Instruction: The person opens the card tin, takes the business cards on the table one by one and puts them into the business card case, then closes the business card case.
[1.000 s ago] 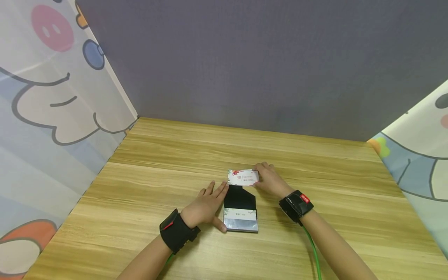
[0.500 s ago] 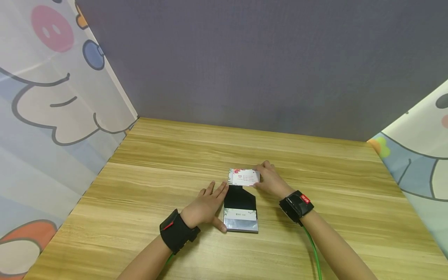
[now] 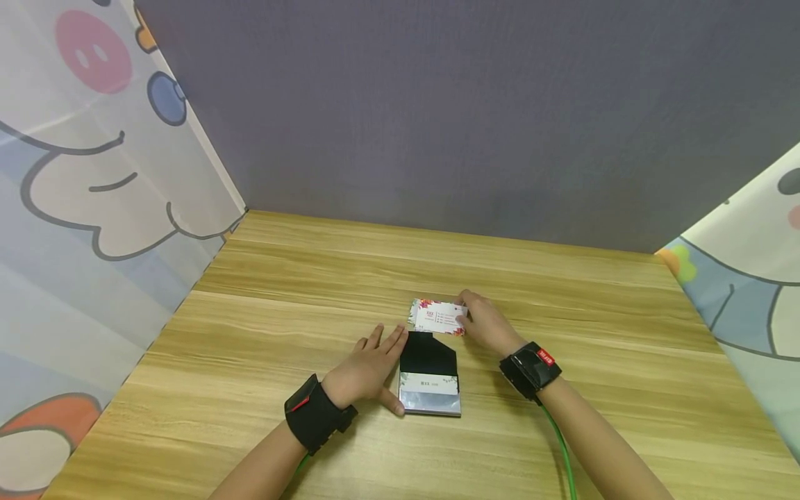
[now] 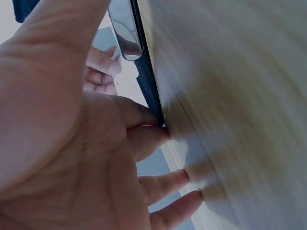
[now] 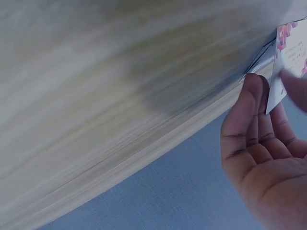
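An opened card case [image 3: 430, 403] with a black flap and a shiny silver front lies on the table. A white card [image 3: 445, 383] with leaf prints sits in its pocket. My left hand [image 3: 369, 371] rests along the case's left side, fingers spread, fingertips by the flap and thumb at the lower corner. Beyond the flap, my right hand [image 3: 487, 326] pinches the right end of a white business card [image 3: 437, 319] with red floral corners. In the right wrist view, the thumb lies over the card [image 5: 293, 50]. Another card with green leaves [image 3: 413, 311] shows at its left, mostly hidden beneath.
The wooden table [image 3: 300, 271] stretches around both hands. A grey partition [image 3: 450, 125] rises at the back, and cartoon-printed curtains [image 3: 112, 201] hang at the sides. Black bands are strapped on both wrists, and a green cable [image 3: 565, 451] trails from the right one.
The red floral card has slid slightly right, uncovering more of the card beneath. My right thumb has shifted onto its face. My left hand and the case stay in place.
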### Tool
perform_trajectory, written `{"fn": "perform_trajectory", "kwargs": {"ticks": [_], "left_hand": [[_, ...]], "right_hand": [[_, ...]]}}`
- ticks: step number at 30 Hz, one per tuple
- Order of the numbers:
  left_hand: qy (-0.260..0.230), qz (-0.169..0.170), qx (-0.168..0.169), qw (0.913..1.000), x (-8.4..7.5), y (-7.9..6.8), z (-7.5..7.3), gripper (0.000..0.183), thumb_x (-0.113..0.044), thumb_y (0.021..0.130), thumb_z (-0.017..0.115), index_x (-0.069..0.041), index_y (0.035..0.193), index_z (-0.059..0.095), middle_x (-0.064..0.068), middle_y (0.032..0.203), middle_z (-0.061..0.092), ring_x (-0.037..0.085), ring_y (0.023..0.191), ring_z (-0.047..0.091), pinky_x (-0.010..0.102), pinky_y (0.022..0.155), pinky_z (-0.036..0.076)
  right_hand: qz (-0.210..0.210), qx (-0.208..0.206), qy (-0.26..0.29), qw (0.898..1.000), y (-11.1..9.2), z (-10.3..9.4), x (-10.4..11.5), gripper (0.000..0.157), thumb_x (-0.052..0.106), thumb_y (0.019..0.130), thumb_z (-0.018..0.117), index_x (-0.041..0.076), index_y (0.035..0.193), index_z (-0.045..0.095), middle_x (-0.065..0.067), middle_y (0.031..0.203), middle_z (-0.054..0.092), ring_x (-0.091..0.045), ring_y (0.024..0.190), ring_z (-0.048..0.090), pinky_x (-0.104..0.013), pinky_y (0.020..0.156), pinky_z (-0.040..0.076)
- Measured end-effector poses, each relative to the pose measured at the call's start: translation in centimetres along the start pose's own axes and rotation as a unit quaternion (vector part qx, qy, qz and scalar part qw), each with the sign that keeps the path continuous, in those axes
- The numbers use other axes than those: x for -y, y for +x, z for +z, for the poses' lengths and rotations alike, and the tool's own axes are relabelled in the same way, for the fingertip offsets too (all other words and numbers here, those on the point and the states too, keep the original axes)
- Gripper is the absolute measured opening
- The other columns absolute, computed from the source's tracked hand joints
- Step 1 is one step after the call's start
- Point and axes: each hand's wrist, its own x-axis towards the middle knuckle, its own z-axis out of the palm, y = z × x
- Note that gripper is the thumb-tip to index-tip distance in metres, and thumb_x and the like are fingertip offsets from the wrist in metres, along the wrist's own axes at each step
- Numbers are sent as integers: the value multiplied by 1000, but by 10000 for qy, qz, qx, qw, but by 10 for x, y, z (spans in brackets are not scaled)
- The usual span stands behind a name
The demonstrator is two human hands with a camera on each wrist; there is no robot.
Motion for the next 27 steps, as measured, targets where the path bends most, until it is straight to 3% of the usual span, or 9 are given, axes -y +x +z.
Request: {"fn": "perform_trajectory", "kwargs": {"ticks": [6, 17, 27], "left_hand": [[-18, 13, -1, 10000, 0, -1, 0, 122, -54, 56, 76, -4, 147, 12, 11, 154, 11, 42, 138, 8, 57, 106, 21], [-31, 28, -65, 10000, 0, -1, 1, 123, -54, 55, 77, -4, 147, 12, 11, 154, 12, 43, 138, 9, 57, 106, 21], [-15, 30, -97, 9999, 0, 1, 1, 124, -55, 54, 77, -4, 147, 12, 12, 154, 13, 43, 138, 9, 57, 105, 22]], "right_hand": [[-125, -278, -64, 9995, -1, -1, 1, 16, -4, 87, 51, 0, 100, 58, -14, 98, 64, -18, 77, 52, -28, 65, 42], [-122, -351, 58, 9993, -4, -4, 3, 16, -6, 87, 50, -1, 100, 58, -15, 97, 65, -19, 78, 53, -29, 68, 43], [-582, -370, 3, 9976, -14, -5, 9, 13, -8, 84, 53, 0, 93, 59, -12, 89, 64, -16, 73, 53, -28, 64, 45]]}}
